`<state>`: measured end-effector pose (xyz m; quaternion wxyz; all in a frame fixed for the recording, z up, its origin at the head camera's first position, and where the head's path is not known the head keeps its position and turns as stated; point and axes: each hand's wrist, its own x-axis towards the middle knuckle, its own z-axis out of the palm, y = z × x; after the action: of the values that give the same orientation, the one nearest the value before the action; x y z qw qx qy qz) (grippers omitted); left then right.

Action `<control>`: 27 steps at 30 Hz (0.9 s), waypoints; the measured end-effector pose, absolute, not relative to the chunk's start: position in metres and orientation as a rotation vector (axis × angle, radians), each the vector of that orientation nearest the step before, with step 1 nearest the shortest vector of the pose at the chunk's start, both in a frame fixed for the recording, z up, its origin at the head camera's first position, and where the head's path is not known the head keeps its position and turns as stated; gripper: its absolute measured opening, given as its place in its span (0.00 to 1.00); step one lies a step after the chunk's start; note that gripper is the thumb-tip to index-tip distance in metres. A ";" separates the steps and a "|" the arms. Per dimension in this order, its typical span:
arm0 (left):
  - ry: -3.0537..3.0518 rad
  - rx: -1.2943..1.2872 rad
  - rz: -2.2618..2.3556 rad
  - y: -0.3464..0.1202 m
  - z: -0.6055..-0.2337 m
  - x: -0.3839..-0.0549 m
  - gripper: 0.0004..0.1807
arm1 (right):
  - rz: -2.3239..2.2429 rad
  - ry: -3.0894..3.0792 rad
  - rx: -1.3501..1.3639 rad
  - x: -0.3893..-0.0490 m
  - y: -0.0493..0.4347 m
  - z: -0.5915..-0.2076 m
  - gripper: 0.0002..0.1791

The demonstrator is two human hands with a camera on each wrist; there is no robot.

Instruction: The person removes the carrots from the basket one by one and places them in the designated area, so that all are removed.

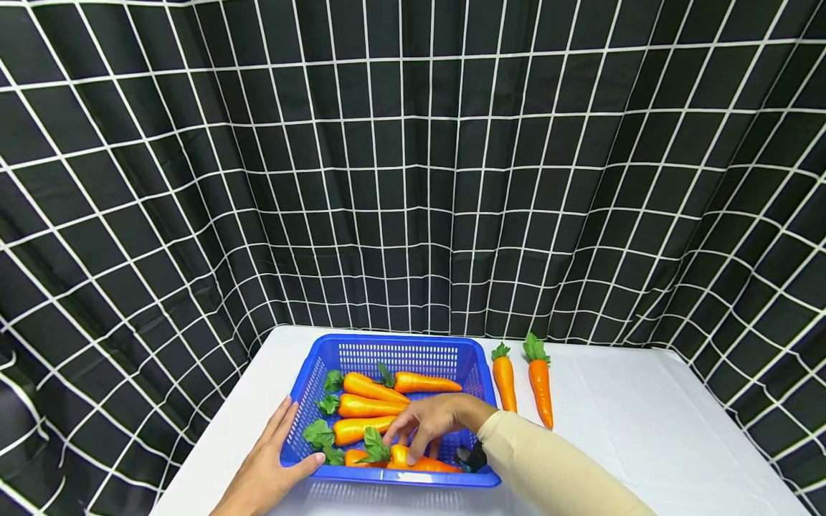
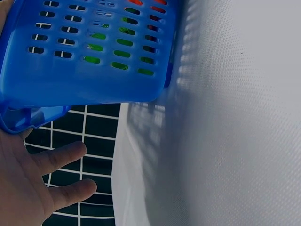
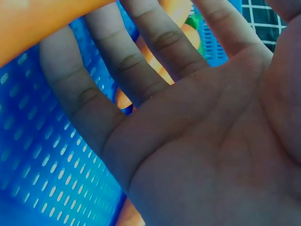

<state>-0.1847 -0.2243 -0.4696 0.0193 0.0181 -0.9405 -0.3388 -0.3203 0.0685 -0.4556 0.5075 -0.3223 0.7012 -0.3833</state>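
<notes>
A blue plastic basket (image 1: 400, 342) with slotted walls stands on the table and holds several orange carrots (image 1: 371, 407) with green leafy tops. My right hand (image 1: 431, 419) reaches down into its front part, thumb and fingers around a carrot (image 1: 435, 465). In the right wrist view, that carrot (image 3: 42, 23) crosses the top left corner, by the curled fingers of the right hand (image 3: 188, 127). My left hand (image 1: 267, 459) rests against the basket's front left corner, thumb over the rim. In the left wrist view, two fingers of the left hand (image 2: 28, 181) stretch out straight.
Two more carrots, one slimmer (image 1: 505, 380) and one longer (image 1: 540, 390), lie on the white tablecloth (image 1: 645, 416) right of the basket. A black curtain (image 1: 426, 179) with white grid lines surrounds the table's back and sides. A dark wrist device (image 1: 472, 456) shows under the right wrist.
</notes>
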 end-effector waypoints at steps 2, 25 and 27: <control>-2.923 0.061 -1.058 -0.224 -0.469 -0.184 0.57 | -0.927 1.685 -0.770 -0.320 0.068 -0.455 0.23; -2.874 0.001 -1.037 -0.226 -0.471 -0.185 0.56 | -1.118 1.764 -0.842 -0.321 0.071 -0.453 0.17; -2.864 -0.007 -1.026 -0.226 -0.472 -0.184 0.56 | -1.166 1.746 -0.836 -0.322 0.071 -0.452 0.18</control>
<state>-0.1845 -0.2262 -0.4716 0.0495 -0.0023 -0.9403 -0.3368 -0.3220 0.0714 -0.4516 0.4265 -0.3347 0.6988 -0.4668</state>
